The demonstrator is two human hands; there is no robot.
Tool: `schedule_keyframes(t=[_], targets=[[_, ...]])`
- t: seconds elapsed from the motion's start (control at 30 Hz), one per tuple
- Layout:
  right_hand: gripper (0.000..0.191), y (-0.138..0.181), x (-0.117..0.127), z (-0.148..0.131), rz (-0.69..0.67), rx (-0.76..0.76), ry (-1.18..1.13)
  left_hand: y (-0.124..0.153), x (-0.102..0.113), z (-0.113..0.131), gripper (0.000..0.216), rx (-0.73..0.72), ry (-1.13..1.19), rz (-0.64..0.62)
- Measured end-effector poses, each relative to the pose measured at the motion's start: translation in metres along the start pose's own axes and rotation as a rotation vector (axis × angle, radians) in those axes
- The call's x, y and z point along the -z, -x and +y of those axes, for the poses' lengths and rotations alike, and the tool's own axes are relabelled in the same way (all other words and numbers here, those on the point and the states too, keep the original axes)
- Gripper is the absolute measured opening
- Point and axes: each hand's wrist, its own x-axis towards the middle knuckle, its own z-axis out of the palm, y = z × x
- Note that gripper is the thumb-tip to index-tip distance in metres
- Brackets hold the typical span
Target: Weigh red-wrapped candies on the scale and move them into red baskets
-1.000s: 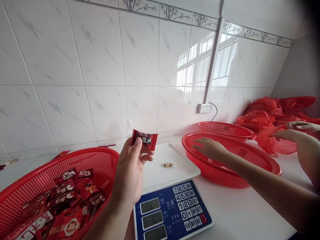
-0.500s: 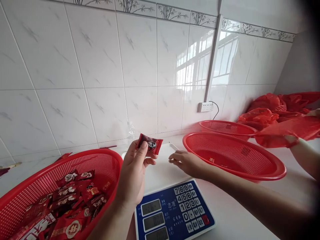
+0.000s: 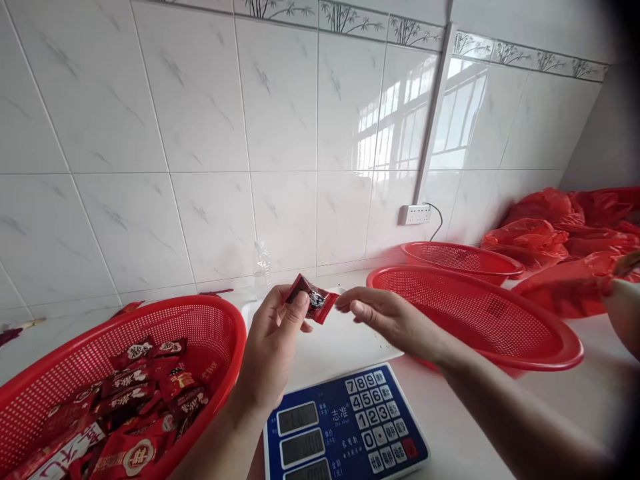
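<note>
A small red and dark wrapped snack packet is pinched between the thumb and fingers of my left hand, above the white pan of a digital scale. My right hand is at the packet's right end, thumb apart from the stretched fingers; the fingertips are at its crimped edge, and whether they touch it I cannot tell. Below both hands lies the scale's blue keypad panel. At the left, a red basket holds several wrapped snack packets, mostly red and dark red.
Two red perforated baskets, a near one and a far one, stand at the right. Red plastic bags are heaped behind them, with another person's arm at the edge. A clear bottle stands by the tiled wall.
My right hand has risen and come to the packet's right end. The packet has moved slightly right in my left hand. The other person's arm has shifted right.
</note>
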Motion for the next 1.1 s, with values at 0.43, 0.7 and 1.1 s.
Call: schedule_keyframes(t=[0.43,0.7,1.1], targets=[[0.042,-0.025,-0.038,-0.039,0.046,0.296,-0.333,0.0,0.002,0.008,0.032,-0.127,-0.07,0.116],[0.041,-0.023,-0.025,-0.025,-0.091,0.163,-0.217,-0.007,0.006,-0.013,0.028,0.012,-0.071,0.093],[0.042,-0.044,-0.031,0.024,-0.267,-0.162,0.569,-0.01,0.009,-0.033,0.026,0.039,-0.324,0.182]])
